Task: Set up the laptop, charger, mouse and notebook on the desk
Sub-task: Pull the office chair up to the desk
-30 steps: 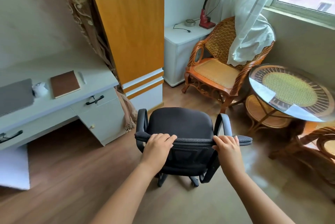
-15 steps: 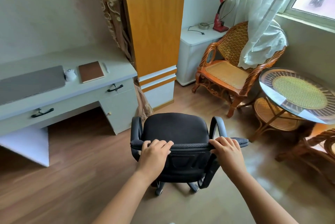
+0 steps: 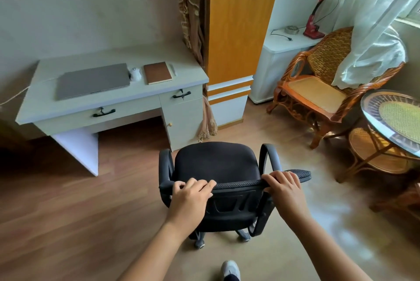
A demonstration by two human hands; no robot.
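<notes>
A closed grey laptop (image 3: 92,80) lies on the pale desk (image 3: 109,101) at the upper left. A white mouse (image 3: 135,74) sits right of the laptop, and a brown notebook (image 3: 157,72) lies beyond the mouse. A white cable (image 3: 16,96) runs off the desk's left end. A black office chair (image 3: 218,162) stands on the floor in front of me, right of the desk. My left hand (image 3: 192,192) and my right hand (image 3: 284,186) both grip the top of the chair's backrest.
An orange wardrobe (image 3: 236,19) stands right of the desk, with a white cabinet (image 3: 279,62) holding a red lamp (image 3: 318,14) beyond it. A rattan armchair (image 3: 318,89) and a round glass-topped rattan table (image 3: 395,119) fill the right side. My shoe (image 3: 230,270) shows at the bottom.
The view has swung left, bringing the whole desk into sight. The chair has rolled with my hands toward the desk. Both hands keep the same hold on the backrest.
</notes>
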